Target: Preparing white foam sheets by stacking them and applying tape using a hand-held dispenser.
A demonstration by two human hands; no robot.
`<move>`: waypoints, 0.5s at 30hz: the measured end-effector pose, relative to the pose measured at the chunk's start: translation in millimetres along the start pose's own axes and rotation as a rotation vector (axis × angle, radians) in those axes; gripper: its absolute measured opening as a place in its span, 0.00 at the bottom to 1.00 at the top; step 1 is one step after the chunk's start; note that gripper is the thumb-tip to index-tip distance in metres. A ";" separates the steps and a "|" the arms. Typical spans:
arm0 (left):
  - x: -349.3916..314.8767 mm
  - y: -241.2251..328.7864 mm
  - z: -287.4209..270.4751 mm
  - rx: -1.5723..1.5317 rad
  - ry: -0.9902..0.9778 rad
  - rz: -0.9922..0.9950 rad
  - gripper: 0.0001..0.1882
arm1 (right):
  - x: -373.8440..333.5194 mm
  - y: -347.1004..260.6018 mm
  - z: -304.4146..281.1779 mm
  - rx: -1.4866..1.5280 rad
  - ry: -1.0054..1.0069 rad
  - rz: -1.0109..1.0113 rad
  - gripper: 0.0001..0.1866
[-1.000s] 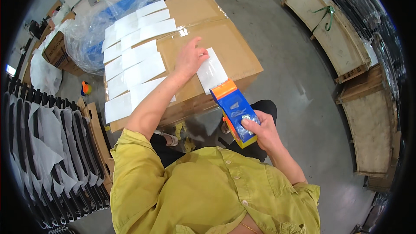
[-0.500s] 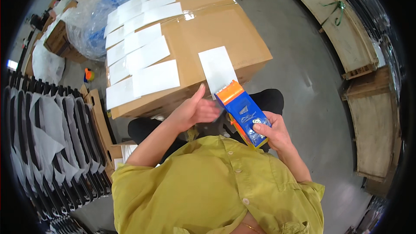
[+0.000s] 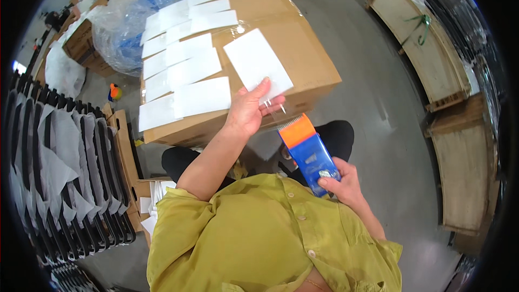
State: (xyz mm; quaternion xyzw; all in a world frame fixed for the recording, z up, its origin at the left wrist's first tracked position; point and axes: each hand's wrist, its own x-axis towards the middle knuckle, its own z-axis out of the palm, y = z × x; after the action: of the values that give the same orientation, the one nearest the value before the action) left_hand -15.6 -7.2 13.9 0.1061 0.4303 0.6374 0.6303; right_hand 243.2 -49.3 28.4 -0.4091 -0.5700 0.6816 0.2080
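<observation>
My left hand (image 3: 250, 109) pinches the lower end of a white paper sheet (image 3: 256, 59), thumb on top and fingers under it. A short strip of clear tape (image 3: 277, 105) shows at the sheet's near end, by my fingertips. The sheet is over the near right part of a large cardboard box (image 3: 292, 38); I cannot tell if it touches the top. Lower right, my right hand (image 3: 343, 181) grips a blue tape dispenser (image 3: 311, 157) with an orange, toothed front end, apart from the box. Overlapping white sheets (image 3: 203, 97) lie in rows on the box's left half.
Black frames with grey wrapping (image 3: 59, 167) stand in a row at left. A plastic-wrapped blue bundle (image 3: 127, 38) is behind the box's left side. Wooden crates (image 3: 462, 167) line the right. An orange-and-blue object (image 3: 114, 92) sits on the floor at left.
My left hand has moved up and now holds the white sheet, which has shifted up and left. Clear tape now shows at its near end. The dispenser has moved slightly down and right, away from the sheet.
</observation>
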 end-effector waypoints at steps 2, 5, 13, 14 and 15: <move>-8.6 2.3 13.1 0.107 -0.030 0.059 0.12 | -2.6 3.1 -1.0 0.088 -0.001 -0.015 0.17; -30.8 -7.0 25.2 0.921 -0.365 0.621 0.05 | 8.0 1.7 -2.6 0.437 -0.030 0.142 0.16; -37.3 35.1 31.7 1.391 -0.436 1.641 0.15 | 41.2 32.7 -1.8 0.134 0.262 -0.067 0.17; -26.6 62.3 21.4 1.672 -0.211 1.519 0.20 | 37.8 75.7 -28.2 0.592 0.299 0.261 0.18; -7.1 86.0 -2.0 1.811 -0.040 1.512 0.21 | 36.1 73.6 -27.4 0.584 0.269 0.255 0.18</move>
State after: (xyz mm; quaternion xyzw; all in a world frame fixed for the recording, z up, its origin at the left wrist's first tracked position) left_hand -77.0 -0.2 74.2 0.7526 0.5436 0.3095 -0.2058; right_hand 257.5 -25.0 -53.3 -0.4863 -0.2627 0.7765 0.3027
